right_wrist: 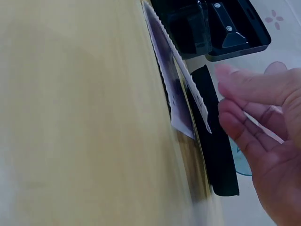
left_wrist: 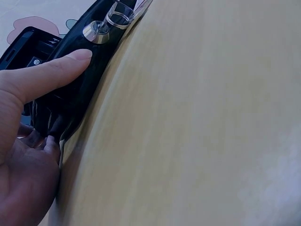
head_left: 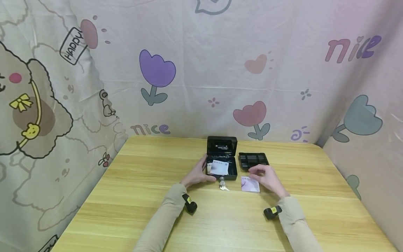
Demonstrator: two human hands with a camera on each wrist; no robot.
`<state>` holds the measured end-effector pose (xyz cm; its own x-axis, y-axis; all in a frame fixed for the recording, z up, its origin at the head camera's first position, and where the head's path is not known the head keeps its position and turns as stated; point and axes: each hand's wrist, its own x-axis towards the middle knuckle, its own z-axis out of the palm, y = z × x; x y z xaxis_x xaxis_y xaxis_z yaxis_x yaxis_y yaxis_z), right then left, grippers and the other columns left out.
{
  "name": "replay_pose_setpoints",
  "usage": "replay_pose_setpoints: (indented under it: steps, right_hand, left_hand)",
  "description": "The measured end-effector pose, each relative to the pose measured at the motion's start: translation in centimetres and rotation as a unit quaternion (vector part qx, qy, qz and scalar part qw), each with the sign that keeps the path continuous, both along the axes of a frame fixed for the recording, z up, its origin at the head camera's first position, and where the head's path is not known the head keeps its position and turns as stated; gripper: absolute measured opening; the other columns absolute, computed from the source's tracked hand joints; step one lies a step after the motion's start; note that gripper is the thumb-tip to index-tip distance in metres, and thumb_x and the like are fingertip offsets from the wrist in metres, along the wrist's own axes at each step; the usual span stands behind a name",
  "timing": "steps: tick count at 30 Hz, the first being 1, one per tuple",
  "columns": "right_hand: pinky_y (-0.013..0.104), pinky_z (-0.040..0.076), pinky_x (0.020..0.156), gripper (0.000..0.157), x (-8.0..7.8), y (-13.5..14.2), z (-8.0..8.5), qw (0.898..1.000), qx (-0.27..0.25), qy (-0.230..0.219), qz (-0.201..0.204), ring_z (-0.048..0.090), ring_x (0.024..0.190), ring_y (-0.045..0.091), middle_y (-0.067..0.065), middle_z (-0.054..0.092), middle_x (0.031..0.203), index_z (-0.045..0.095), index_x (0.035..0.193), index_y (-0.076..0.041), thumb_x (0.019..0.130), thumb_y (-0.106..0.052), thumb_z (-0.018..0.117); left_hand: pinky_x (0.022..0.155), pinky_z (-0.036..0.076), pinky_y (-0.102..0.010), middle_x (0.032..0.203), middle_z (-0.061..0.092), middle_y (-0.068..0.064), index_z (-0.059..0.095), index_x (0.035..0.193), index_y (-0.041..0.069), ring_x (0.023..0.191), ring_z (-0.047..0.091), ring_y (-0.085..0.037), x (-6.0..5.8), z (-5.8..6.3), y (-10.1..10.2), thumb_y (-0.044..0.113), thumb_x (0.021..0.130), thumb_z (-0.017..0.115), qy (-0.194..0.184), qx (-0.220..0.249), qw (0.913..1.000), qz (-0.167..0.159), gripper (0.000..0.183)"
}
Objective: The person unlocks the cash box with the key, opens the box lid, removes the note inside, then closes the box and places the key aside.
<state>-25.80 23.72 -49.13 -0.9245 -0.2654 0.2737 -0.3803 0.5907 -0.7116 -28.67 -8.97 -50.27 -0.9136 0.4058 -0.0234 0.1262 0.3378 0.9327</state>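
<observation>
A black cash box [head_left: 232, 175] stands with its lid [head_left: 221, 146] raised. Printed paper slips [head_left: 219, 167] lie inside it. My left hand [head_left: 197, 173] grips the box's front left corner, with the thumb [left_wrist: 56, 70] on the front face beside the silver lock [left_wrist: 96, 32]. Keys [head_left: 224, 187] hang from that lock. Above a purple-and-white slip [head_left: 250, 184] on the table, my right hand [head_left: 267, 177] hovers with loosely bent fingers. In the right wrist view, scallop-edged paper [right_wrist: 176, 70] stands apart from those fingers, one layer lifted off the other.
A black compartment tray [head_left: 245, 160] lies to the right of the box, partly behind my right hand. The wooden table [head_left: 220, 224] ends at a patterned cloth [head_left: 201, 70] hung behind it. Small black cameras [head_left: 190, 205] sit on both wrists.
</observation>
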Motion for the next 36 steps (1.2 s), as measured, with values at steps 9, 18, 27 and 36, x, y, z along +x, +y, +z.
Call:
replay_pose_setpoints:
  steps: [9,18,27,36]
  right_hand:
    - [0.033,0.062,0.089,0.025,0.1,-0.4,0.8,1.000,-0.005,-0.001,0.008,0.071,0.091,0.013,0.011,0.077,0.103,0.075,0.108,-0.003,0.083,-0.007,0.079]
    - [0.033,0.061,0.094,0.031,0.1,-1.7,2.0,0.997,-0.060,-0.028,0.028,0.072,0.100,0.031,0.021,0.075,0.112,0.072,0.113,0.003,0.085,-0.008,0.078]
    - [0.009,0.054,0.087,0.030,-0.5,-2.5,2.5,0.990,-0.131,-0.055,0.020,0.069,0.096,-0.001,0.026,0.072,0.116,0.069,0.118,0.006,0.093,-0.012,0.071]
    - [0.010,0.053,0.090,0.036,-1.4,-3.5,3.1,0.985,-0.123,-0.108,0.045,0.070,0.110,0.017,0.025,0.069,0.125,0.065,0.125,0.005,0.095,-0.014,0.069]
  left_hand:
    - [0.128,0.020,-0.050,0.170,0.000,-0.020,0.002,0.161,0.000,0.155,0.017,-0.041,0.0,-0.1,-0.1,0.014,0.072,0.089,0.003,0.002,1.0000,-0.004,0.125]
    - [0.129,0.017,-0.048,0.170,-0.001,-0.018,0.003,0.161,0.001,0.156,0.015,-0.039,-0.1,-0.1,0.0,0.016,0.071,0.090,0.004,-0.006,1.0000,0.001,0.126]
    - [0.130,0.016,-0.048,0.170,-0.001,-0.020,0.003,0.161,0.000,0.156,0.015,-0.039,-0.2,-0.2,0.0,0.016,0.072,0.090,0.009,-0.003,1.0000,-0.001,0.125]
    - [0.130,0.017,-0.047,0.170,0.001,-0.019,0.003,0.161,0.000,0.156,0.016,-0.039,-0.1,-0.1,0.0,0.015,0.072,0.090,0.010,-0.003,0.9999,-0.001,0.125]
